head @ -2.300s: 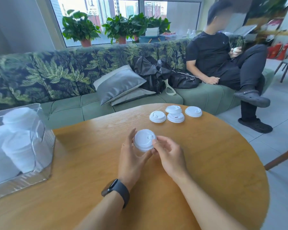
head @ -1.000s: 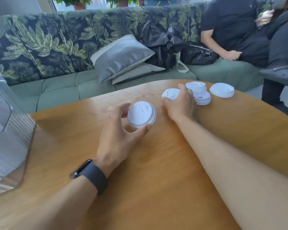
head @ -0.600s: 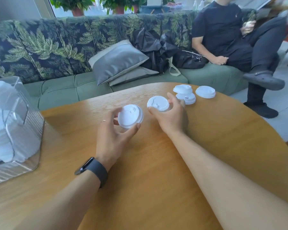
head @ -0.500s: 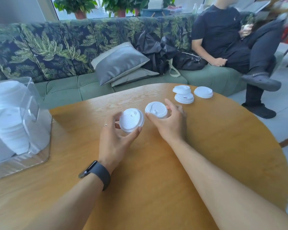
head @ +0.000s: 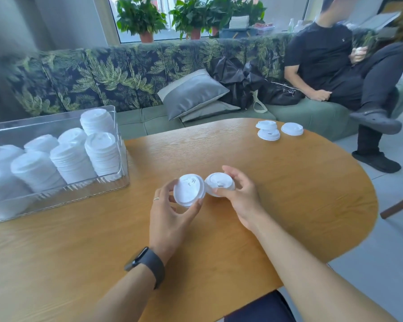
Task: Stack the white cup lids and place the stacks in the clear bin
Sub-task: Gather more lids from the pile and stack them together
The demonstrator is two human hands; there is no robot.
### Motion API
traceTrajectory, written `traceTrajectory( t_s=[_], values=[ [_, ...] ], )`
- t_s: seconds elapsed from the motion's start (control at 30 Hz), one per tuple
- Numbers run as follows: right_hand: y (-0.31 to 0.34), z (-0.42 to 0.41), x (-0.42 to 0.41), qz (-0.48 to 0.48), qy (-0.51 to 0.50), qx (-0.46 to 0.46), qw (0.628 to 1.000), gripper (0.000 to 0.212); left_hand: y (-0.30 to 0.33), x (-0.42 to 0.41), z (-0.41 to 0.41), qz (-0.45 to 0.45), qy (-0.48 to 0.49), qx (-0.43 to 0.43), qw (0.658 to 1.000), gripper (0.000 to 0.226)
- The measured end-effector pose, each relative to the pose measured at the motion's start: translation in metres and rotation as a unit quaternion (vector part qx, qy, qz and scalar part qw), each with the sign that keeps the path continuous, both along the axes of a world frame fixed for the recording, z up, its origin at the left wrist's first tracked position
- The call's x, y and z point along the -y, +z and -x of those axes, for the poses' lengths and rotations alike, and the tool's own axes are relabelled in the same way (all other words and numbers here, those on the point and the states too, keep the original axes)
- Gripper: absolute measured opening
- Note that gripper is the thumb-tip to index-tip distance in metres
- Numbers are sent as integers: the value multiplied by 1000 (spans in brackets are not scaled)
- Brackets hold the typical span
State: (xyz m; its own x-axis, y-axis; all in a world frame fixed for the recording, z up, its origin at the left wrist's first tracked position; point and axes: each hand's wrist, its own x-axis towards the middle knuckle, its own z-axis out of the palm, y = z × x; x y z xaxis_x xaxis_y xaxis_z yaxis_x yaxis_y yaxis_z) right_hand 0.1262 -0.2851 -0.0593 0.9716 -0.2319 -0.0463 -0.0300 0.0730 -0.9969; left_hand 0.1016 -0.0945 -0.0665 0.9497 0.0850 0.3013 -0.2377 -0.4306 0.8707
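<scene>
1. Lids – left hand (head: 172, 212) grips small stack (head: 189, 190), right hand (head: 240, 194) pinches single lid (head: 219, 183), both just right of clear bin (head: 116, 145).
2. Thin, light, prob. flexy plastic – hold by rims.

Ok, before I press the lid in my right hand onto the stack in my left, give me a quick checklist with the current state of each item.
1. Left hand grips the short stack of white plastic cup lids: ok.
2. Right hand pinches the single white plastic lid: ok.
3. Single lid lined up over the stack: not ok, it sits beside it, tilted.
4. Both face the same way for nesting: cannot tell.
5. Clear plastic bin within reach on the round wooden table: probably ok; free space inside cannot tell.
6. Loose lids left to collect: three white lids at the far edge: not ok.
</scene>
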Motion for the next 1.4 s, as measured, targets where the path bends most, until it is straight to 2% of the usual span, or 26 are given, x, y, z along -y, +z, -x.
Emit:
traceTrajectory(
  t_s=[0.13,0.3,0.43,0.57,0.73,0.9,1.17,1.4],
  values=[
    [2,7,-5,-73,28,-23,997,72,-1,-5,12,-6,8,3,1000,73],
    [6,10,1,-189,40,-35,981,71,-2,-3,12,-50,-14,20,998,72],
    [5,8,2,-229,24,-41,972,71,-4,-1,8,-76,-29,28,996,68],
    [4,6,3,-261,24,-45,964,62,-6,0,2,-74,-24,29,997,72],
    [5,6,2,-260,25,-55,964,41,-3,2,-3,-70,-23,40,996,60],
    [5,4,1,-225,44,-59,972,21,-1,3,2,-111,-45,47,992,67],
    [2,7,-7,-156,57,-36,985,18,-2,5,5,-179,-71,59,979,77],
    [2,9,-5,-129,93,-41,986,24,-3,5,5,-187,-79,31,979,83]
  ],
)
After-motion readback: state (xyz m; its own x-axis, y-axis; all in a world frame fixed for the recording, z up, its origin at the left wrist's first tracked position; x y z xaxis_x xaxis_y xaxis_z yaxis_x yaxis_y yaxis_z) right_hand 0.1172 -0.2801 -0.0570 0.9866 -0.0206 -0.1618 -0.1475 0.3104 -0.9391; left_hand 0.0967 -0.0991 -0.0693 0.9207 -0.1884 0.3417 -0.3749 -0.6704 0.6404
